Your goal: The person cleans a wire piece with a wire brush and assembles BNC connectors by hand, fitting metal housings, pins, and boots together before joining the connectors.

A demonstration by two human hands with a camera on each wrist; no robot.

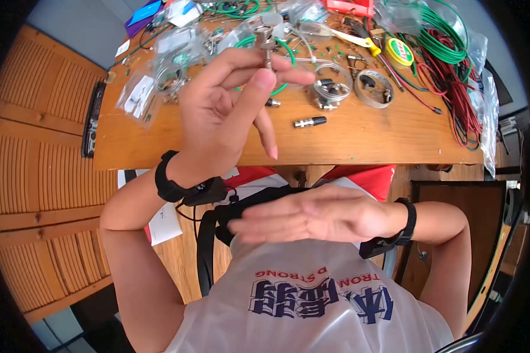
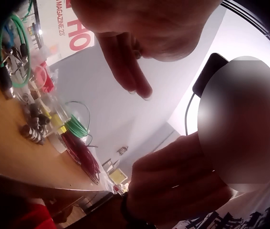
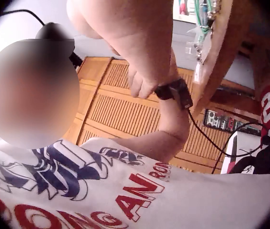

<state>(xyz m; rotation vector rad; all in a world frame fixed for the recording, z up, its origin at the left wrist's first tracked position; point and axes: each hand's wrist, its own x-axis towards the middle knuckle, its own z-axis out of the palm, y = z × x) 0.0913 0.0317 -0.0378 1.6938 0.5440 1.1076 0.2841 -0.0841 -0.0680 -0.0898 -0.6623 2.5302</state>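
Observation:
Up over the table's near side, my left hand (image 1: 227,112) pinches a small silver BNC connector (image 1: 265,38) between thumb and fingers, its round end upward. My right hand (image 1: 321,216) hovers before the shirt, fingers straight, slightly blurred and holding nothing. On the tabletop beyond lies a loose connector with a black tail (image 1: 310,122). Behind it stands a clear round container (image 1: 332,94) with several connectors inside. A shallow round lid (image 1: 374,89) beside that one holds a few more. In the left wrist view the left hand's fingers (image 2: 125,71) hide the connector.
Plastic bags (image 1: 140,94) and green cable (image 1: 288,53) crowd the wooden table's (image 1: 218,154) back and left. A yellow-green round tin (image 1: 399,53), a green wire coil (image 1: 444,41) and red-black wire (image 1: 456,103) occupy the right. Louvred wooden doors (image 1: 41,147) stand at left.

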